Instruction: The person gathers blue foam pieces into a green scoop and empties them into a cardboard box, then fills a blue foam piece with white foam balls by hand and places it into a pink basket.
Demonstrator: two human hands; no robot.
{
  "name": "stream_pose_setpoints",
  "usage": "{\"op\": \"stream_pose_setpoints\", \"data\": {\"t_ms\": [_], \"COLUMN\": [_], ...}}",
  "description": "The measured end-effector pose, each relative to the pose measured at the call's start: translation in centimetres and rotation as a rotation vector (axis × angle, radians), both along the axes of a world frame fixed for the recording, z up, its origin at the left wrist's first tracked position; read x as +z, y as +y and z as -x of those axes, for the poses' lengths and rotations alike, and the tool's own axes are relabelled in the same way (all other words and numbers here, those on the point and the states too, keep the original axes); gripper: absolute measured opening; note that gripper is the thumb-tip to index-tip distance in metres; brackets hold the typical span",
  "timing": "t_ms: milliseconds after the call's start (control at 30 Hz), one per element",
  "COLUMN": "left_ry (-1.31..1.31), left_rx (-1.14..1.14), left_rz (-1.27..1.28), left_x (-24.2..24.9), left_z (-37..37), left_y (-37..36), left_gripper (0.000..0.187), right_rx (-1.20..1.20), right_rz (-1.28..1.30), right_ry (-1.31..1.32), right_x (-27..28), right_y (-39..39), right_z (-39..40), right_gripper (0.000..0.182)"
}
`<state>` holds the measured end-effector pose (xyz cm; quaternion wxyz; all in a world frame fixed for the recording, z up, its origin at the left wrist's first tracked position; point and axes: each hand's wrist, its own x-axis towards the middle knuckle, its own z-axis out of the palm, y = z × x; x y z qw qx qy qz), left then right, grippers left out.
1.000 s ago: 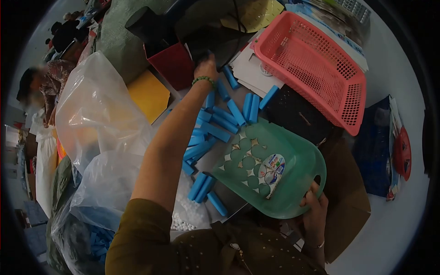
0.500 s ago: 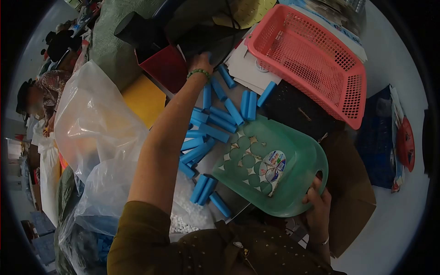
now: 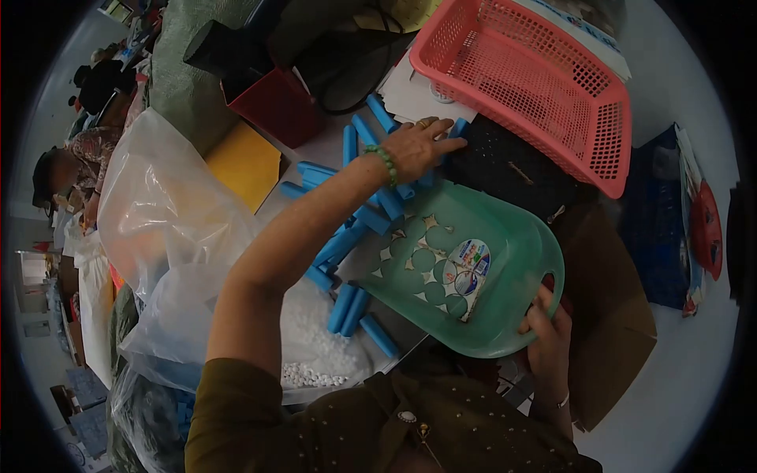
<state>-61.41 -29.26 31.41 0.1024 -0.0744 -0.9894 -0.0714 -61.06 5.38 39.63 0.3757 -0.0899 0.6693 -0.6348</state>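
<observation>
Short blue bars (image 3: 379,335) lie loosely scattered over the grey tabletop. My left hand (image 3: 422,150), wearing a green bead bracelet, is over the upper right of the pile with fingers stretched apart. Its fingertips reach a blue bar (image 3: 459,128) beside the black mat; the palm hides other bars. A translucent green plastic scoop (image 3: 505,229) has its open edge towards the pile. White star-like shapes and a round sticker show on it. My right hand (image 3: 546,335) grips the scoop at its handle slot, fingers wrapped round the rim.
A pink perforated basket (image 3: 536,102) stands at upper right, beside a black mat (image 3: 505,165). Left are a clear plastic bag (image 3: 165,205), a red box (image 3: 276,106) and a yellow sheet (image 3: 244,165). White pellets (image 3: 311,374) lie near my body. Another person (image 3: 87,158) is at far left.
My left hand has moved from beside the red box rightwards and towards me, over the bars near the black mat. Some bars have shifted. The right hand still holds the scoop.
</observation>
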Motion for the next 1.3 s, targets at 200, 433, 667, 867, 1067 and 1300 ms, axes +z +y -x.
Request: {"op": "stream_pose_setpoints", "data": {"t_ms": [200,433,667,867,1067,1300], "left_ry": [-0.257,-0.682,-0.293,-0.561,-0.544,-0.865], "left_rx": [0.127,0.339,0.445,0.107,0.753,0.989], "left_rz": [0.05,-0.143,-0.156,-0.549,-0.374,-0.521], "left_x": [-1.1,4.2,-3.2,-0.6,2.1,0.5], "left_z": [-2.8,-3.0,-3.1,-12.7,-16.9,-17.1], "left_y": [0.3,-2.4,-7.1,-3.3,-5.9,-1.9], "left_gripper": [0.036,0.042,0.052,0.05,0.058,0.109], "right_rx": [0.004,-0.007,-0.058,-0.147,-0.049,-0.036], "right_rz": [0.017,0.041,-0.016,-0.021,-0.028,-0.014], "right_ry": [0.029,0.029,0.073,0.161,0.193,0.084], "right_x": [-0.3,-1.1,-0.1,-2.4,-2.2,-2.5], "right_y": [0.3,0.8,0.2,0.3,0.7,-0.7], "right_z": [-0.4,-0.4,-1.4,-1.4,-0.3,0.7], "right_gripper": [0.051,0.05,0.047,0.044,0.043,0.038]}}
